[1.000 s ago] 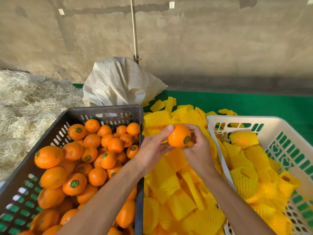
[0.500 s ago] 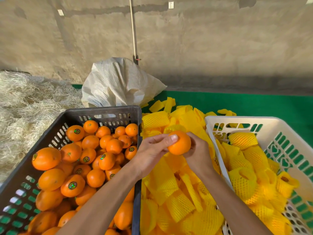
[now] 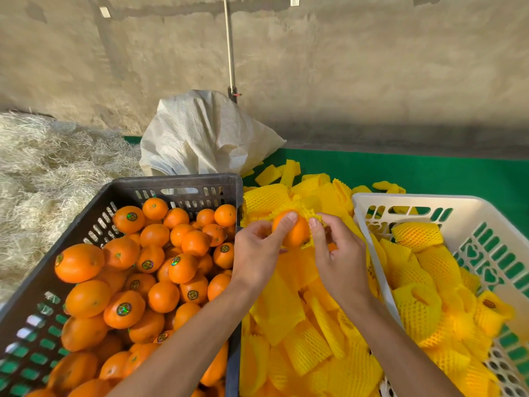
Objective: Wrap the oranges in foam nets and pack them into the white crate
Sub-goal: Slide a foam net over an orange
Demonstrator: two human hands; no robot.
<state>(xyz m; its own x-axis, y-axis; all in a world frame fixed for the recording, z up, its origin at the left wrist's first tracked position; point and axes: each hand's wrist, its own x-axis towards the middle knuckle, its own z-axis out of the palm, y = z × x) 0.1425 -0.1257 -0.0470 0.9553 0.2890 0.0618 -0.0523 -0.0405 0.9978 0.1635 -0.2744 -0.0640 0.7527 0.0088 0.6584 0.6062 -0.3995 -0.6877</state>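
The orange [image 3: 292,232] is up in both hands, left of the white crate [image 3: 369,224]. The left hand [image 3: 257,253] grips it with curled fingers. The right hand [image 3: 336,253] pinches the net [image 3: 310,216] and pulls it over. The net covers only the far side (so far). It could slip off, or the orange could drop into the loose nets [image 3: 300,339] left of the crate.

Upper half of the frame: a rough concrete wall [image 3: 372,67] with a thin pole [image 3: 230,44] standing upright against it. Centre, just below the pole: a crumpled white woven sack [image 3: 206,136]. Left edge: a heap of pale straw [image 3: 48,179]. Right of the sack, along the base of the wall: a green mat [image 3: 415,173].
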